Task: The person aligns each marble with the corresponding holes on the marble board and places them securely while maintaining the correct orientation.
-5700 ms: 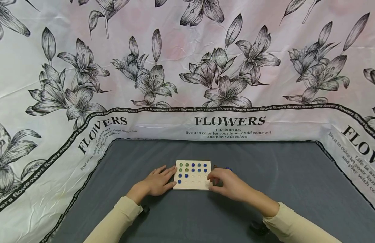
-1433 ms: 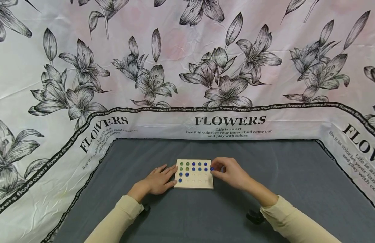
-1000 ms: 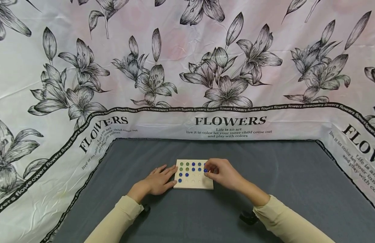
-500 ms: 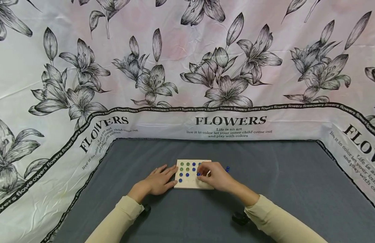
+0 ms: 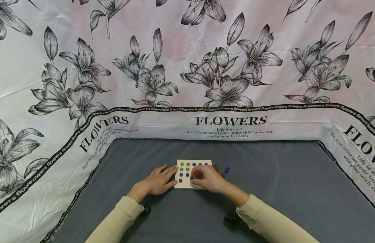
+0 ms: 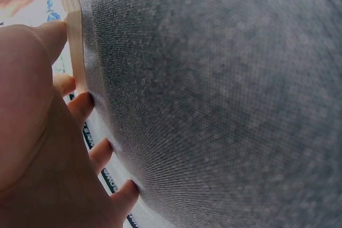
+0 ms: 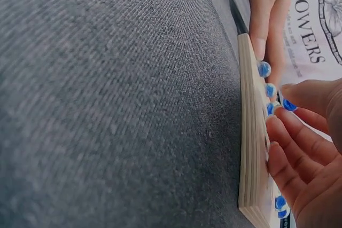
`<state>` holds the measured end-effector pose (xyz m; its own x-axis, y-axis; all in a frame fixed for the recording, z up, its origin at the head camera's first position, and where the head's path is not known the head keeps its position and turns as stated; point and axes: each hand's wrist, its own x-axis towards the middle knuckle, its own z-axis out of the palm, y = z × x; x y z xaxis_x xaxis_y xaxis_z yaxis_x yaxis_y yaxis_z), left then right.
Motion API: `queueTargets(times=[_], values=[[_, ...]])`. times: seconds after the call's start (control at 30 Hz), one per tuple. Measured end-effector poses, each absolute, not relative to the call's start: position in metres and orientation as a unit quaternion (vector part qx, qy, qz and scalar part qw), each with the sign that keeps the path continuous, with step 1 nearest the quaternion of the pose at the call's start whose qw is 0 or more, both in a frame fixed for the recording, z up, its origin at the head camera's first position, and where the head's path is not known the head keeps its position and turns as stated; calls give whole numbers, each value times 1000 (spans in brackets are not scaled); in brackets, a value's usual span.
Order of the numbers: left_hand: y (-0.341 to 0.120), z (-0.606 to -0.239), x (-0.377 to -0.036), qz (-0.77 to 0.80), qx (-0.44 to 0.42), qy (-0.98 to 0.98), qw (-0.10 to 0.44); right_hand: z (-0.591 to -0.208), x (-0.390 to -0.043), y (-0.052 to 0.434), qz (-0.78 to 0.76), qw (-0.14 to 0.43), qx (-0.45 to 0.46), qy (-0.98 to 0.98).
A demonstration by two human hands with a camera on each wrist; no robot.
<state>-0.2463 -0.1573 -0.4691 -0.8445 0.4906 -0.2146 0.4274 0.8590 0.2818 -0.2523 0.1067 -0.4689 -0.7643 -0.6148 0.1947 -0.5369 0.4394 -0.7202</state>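
Observation:
A pale wooden peg board (image 5: 183, 184) lies on the grey cloth, with green and blue beads (image 5: 187, 165) seated in its holes. My left hand (image 5: 159, 181) lies flat with straight fingers against the board's left edge (image 6: 74, 52). My right hand (image 5: 205, 178) hovers over the board's middle and pinches a blue bead (image 5: 192, 178) between thumb and fingertip, seen as the blue bead (image 7: 289, 105) just above the board (image 7: 251, 148) in the right wrist view. The board's right half is hidden by this hand.
A few loose blue and dark red beads (image 5: 222, 169) lie on the grey cloth (image 5: 266, 175) just right of the board. A white flower-printed sheet (image 5: 187, 67) rises behind and at both sides.
My right hand picked a blue bead from the loose ones at the board's right and carried it leftward over the board to its middle. The left hand stayed put.

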Motion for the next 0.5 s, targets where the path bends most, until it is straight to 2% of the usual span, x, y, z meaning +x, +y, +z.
queueTargets(times=[0.5], values=[[-159,-469,-244,121,244,953,133,-474,-257,91,-376,44,-337,862]])
